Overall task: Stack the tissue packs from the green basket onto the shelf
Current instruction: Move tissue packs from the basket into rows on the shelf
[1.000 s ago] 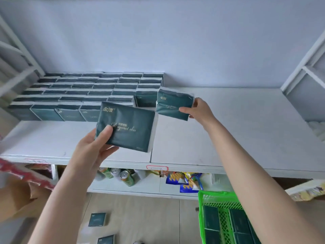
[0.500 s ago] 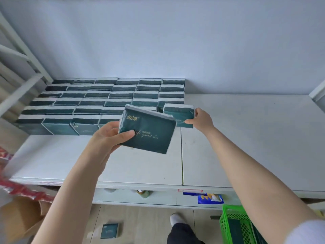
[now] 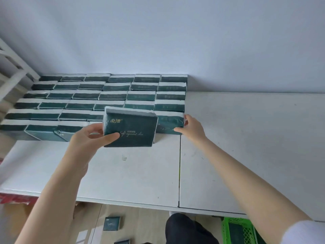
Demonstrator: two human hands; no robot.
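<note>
We should square the dark green plastic-wrapped tissue pack (image 3: 169, 123), pinched by our right grip (image 3: 191, 128), flush against the rows (image 3: 112, 95) on the white shelf (image 3: 246, 138), then seat the identical pack (image 3: 131, 129) our left grip (image 3: 88, 139) holds alongside.

The packs (image 3: 112, 95) on the shelf (image 3: 246, 147) are dark green with white upper edges. The raised pack (image 3: 130, 129) is the same green, with gold lettering and a white rim; the end pack (image 3: 168, 123) shows faint pale script. The shelf is white, cut by one dark seam. The wall (image 3: 158, 32) is pale bluish white. The basket (image 3: 233, 220) is a bright green lattice. The floor (image 3: 144, 217) is light wood plank. A red strip (image 3: 15, 199) shows under the shelf's front left corner.
</note>
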